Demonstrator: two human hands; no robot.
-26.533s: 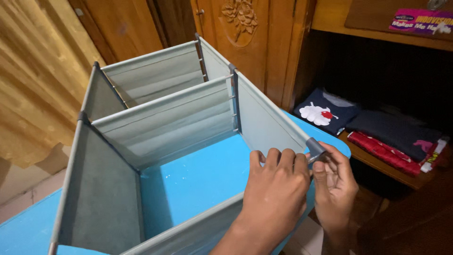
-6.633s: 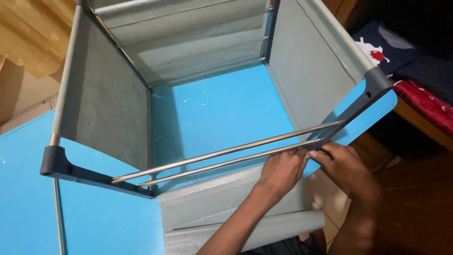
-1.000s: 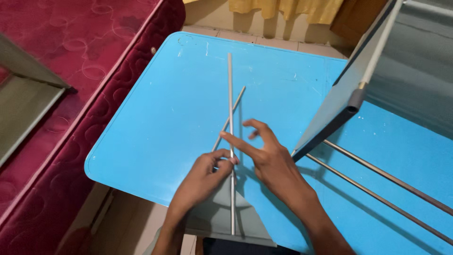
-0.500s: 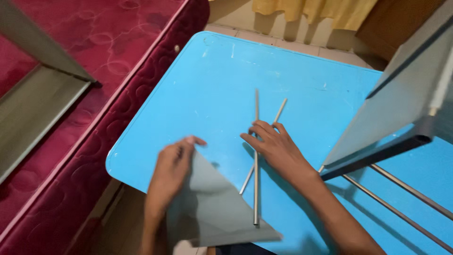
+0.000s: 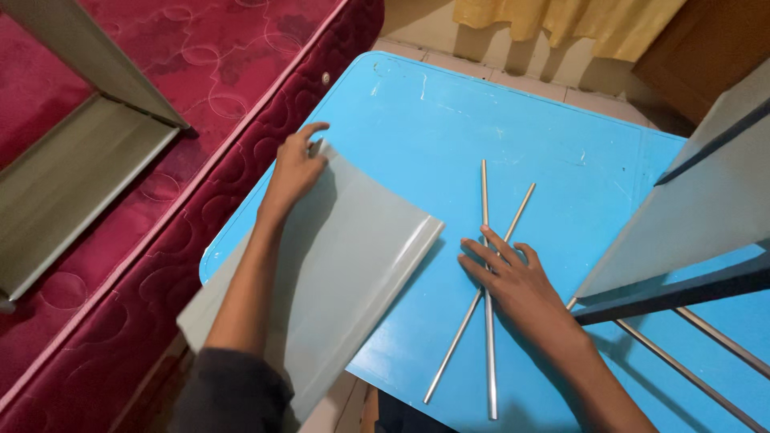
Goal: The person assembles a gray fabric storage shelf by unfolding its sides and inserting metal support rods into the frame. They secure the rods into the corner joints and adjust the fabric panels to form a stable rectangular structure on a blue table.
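Observation:
My left hand (image 5: 293, 170) pinches the far corner of a grey fabric panel (image 5: 345, 248) that lies spread over the near left edge of the blue table (image 5: 417, 128). My right hand (image 5: 513, 277) rests flat with fingers spread on two crossed metal rods (image 5: 486, 240), which lie on the table just right of the panel. The panel's hemmed sleeve edge points toward the rods.
A partly built grey fabric rack with a dark plastic corner bar (image 5: 690, 232) and two more rods (image 5: 706, 345) stands at the right. A dark red quilted mattress (image 5: 160, 200) borders the table at left, with another grey rack piece (image 5: 64, 176) on it. A yellow curtain (image 5: 561, 20) hangs behind.
My left hand has drawn the grey panel up and away across the table's left side, spreading it flat. My right hand has stayed pressed on the crossed rods.

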